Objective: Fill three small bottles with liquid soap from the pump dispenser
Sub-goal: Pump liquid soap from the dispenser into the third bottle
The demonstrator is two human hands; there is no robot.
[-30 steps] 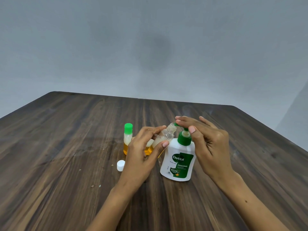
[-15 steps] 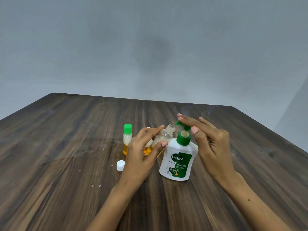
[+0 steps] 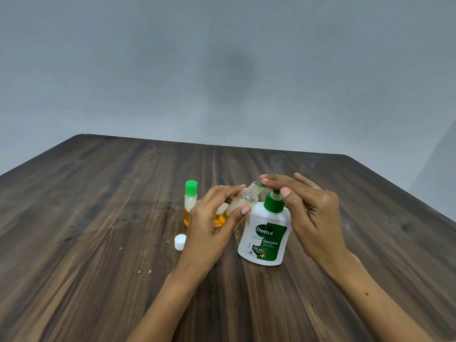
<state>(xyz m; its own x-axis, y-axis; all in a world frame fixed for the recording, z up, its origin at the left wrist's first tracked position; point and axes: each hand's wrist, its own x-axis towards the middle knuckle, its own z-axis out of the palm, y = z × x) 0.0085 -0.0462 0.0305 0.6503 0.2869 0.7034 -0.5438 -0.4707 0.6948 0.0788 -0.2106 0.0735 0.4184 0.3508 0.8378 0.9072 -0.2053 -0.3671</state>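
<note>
Two hands busy: left hand [image 3: 212, 218] pinches the light, thin-walled, probably soap-slick open bottle [image 3: 243, 201] mid-body, tilted with its mouth at the spout, so hold the body gently, while right hand [image 3: 313, 208] presses flat fingers on the pump dispenser [image 3: 265, 233] standing on the table [image 3: 98, 218].

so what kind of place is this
Hard to say; probably a plain indoor room set up for the task. A bare grey wall, a dark wood-grain table, and only a Dettol pump dispenser and small bottles.

tilted open bottle [image 3: 243, 199] at dispenser [image 3: 265, 236] spout
</note>
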